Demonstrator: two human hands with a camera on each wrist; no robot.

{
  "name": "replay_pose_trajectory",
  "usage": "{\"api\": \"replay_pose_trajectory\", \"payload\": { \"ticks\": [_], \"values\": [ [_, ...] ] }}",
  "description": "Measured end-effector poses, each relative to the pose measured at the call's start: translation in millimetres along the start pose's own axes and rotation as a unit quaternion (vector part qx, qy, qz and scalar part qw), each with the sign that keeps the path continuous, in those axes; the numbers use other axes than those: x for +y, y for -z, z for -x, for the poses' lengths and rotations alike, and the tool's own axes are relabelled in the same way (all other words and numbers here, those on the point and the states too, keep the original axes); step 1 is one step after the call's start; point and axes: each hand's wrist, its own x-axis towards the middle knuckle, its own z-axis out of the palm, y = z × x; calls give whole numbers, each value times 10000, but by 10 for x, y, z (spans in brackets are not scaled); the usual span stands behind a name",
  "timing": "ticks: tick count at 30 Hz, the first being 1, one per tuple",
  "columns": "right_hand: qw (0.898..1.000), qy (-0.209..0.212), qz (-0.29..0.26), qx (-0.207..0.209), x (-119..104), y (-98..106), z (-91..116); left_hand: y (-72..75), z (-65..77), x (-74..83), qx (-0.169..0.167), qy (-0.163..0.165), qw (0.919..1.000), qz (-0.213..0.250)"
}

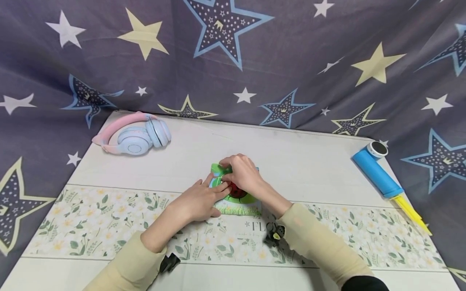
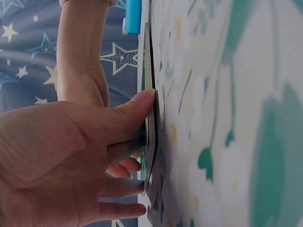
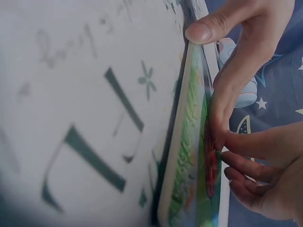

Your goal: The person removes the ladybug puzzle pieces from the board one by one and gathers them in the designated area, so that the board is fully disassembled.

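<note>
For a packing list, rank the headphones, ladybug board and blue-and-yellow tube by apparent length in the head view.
1. Blue-and-yellow tube, counting its yellow tip
2. Headphones
3. Ladybug board, partly covered but plainly the shortest here

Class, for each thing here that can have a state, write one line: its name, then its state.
Ladybug board, flat on the table, partly covered
Left hand, fingers extended, touching the ladybug board
Right hand, fingers bent over the ladybug board, grip unclear
Headphones, lying on the table, unworn
Blue-and-yellow tube, lying near the table's right edge
Curtain, hanging behind the table
</note>
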Motion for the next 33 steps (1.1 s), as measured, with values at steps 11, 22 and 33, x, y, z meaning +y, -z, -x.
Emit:
{"api": "replay_pose_trajectory", "payload": {
  "ticks": [11, 22, 33],
  "values": [
    [9974, -338, -444, -452, 57, -6, -75, 10, -1, 5, -74, 16, 10000, 24],
    [9936, -578, -672, -695, 63, 13, -103, -8, -10, -4, -30, 7, 10000, 64],
    [9922, -610, -742, -792, 67, 21, -139, -11, -7, 2, 28, -90, 10000, -24]
  ]
}}
